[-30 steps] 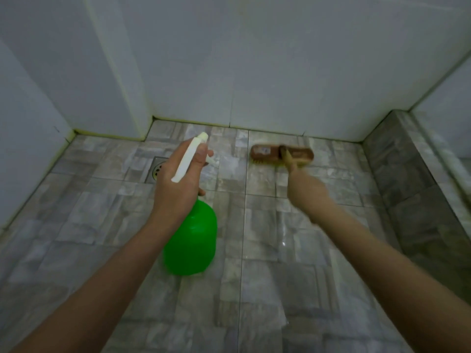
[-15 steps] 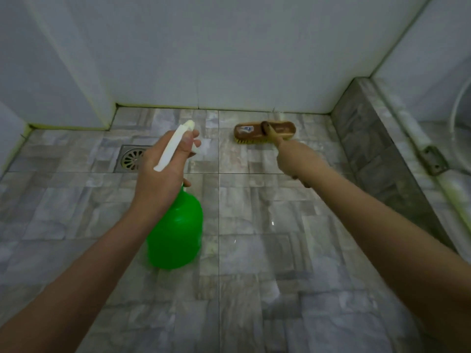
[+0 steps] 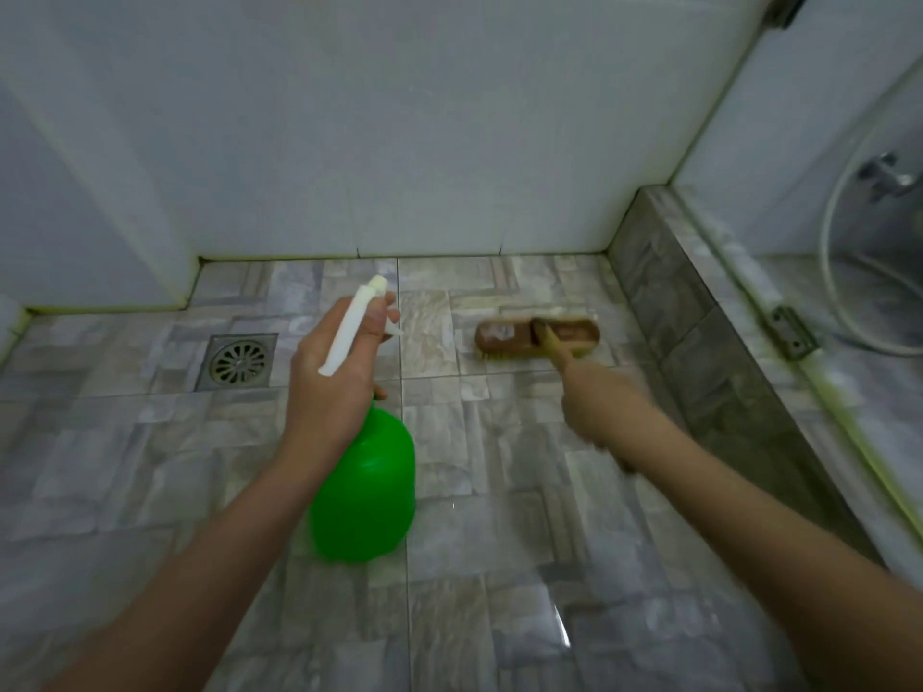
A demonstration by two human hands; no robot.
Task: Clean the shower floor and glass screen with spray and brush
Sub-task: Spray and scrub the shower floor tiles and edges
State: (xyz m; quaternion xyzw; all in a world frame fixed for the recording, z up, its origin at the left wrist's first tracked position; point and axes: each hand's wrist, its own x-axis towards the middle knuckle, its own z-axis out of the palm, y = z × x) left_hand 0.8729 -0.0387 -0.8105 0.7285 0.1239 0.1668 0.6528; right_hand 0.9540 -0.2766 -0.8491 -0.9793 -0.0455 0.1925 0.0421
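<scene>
Gripping spray bottle [image 3: 364, 486] and brush [image 3: 574, 336]; label [image 3: 498, 332] unreadable

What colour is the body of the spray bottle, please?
Bright green, with a white trigger head; the spray bottle shows clearly in the head view, held by the left hand.

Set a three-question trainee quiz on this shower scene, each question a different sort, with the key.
1. True or false: the left hand grips the green spray bottle by its white trigger head.
2. Seen from the head camera, where does the brush head sit relative to the floor drain?
A) to its left
B) to its right, near the back wall
C) on top of it
3. Fill in: the right hand holds the brush by its wooden ____.

Key: 1 true; 2 B; 3 handle.
</scene>
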